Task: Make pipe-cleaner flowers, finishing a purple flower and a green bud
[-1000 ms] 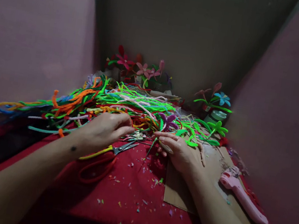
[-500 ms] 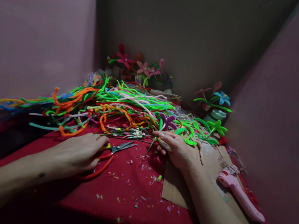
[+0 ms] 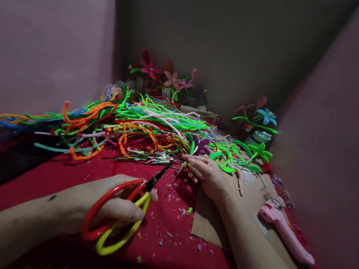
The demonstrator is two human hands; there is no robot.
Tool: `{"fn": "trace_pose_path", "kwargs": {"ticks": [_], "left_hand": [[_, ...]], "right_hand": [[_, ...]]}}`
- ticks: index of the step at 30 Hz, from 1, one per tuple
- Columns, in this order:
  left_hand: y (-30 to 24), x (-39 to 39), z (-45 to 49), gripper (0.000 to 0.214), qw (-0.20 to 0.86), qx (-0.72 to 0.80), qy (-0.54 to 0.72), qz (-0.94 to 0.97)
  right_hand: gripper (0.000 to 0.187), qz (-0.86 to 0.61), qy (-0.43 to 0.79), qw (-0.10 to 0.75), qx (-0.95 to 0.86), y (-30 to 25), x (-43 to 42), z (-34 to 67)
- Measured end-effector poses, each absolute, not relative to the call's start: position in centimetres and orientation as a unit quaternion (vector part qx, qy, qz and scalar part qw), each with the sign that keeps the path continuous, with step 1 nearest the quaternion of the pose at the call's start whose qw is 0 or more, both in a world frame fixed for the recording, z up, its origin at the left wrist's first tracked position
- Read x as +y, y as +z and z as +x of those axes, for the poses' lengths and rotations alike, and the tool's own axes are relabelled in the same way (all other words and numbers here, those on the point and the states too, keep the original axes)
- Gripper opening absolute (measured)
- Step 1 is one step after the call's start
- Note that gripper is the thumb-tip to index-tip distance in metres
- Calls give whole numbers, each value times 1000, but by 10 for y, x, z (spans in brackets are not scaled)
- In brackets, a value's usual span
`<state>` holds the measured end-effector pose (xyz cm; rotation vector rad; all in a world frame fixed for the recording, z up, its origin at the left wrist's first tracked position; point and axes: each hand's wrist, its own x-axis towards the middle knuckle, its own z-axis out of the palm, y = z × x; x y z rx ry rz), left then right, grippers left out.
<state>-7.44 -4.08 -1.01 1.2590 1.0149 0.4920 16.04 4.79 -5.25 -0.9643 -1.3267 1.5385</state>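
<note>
Gripping the scissors (image 3: 143,192) near the surface's (image 3: 57,174) front edge: left hand (image 3: 108,208) fingers clamped through the loops. Blades point far-right at the purple flower (image 3: 201,144), stem pinched in right hand (image 3: 216,181) fingers, mid-surface beside the pipe-cleaner pile (image 3: 140,121).

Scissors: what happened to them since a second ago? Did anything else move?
The left hand left the pipe cleaner pile, drew back toward the person, took hold of the scissors and lifted them off the red cloth. Their blades now point at the pile. The right hand stayed beside the purple flower. The pile, cardboard and pink glue gun stayed put.
</note>
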Motion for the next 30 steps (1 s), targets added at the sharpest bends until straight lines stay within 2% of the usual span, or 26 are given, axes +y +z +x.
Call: {"fn": "trace_pose_path", "kwargs": {"ticks": [3, 10, 25, 30], "left_hand": [[3, -41, -62, 9, 715, 414, 146, 543], [-14, -18, -50, 10, 770, 375, 143, 496], [-41, -7, -40, 13, 732, 371, 199, 536], [-47, -7, -37, 21, 704, 374, 213, 565]], "right_hand": [[35, -389, 617, 434, -529, -52, 48, 160], [33, -393, 615, 433, -530, -54, 48, 161], [35, -391, 616, 436, -526, -52, 48, 160], [35, -368, 632, 460, -503, -56, 51, 160]]}}
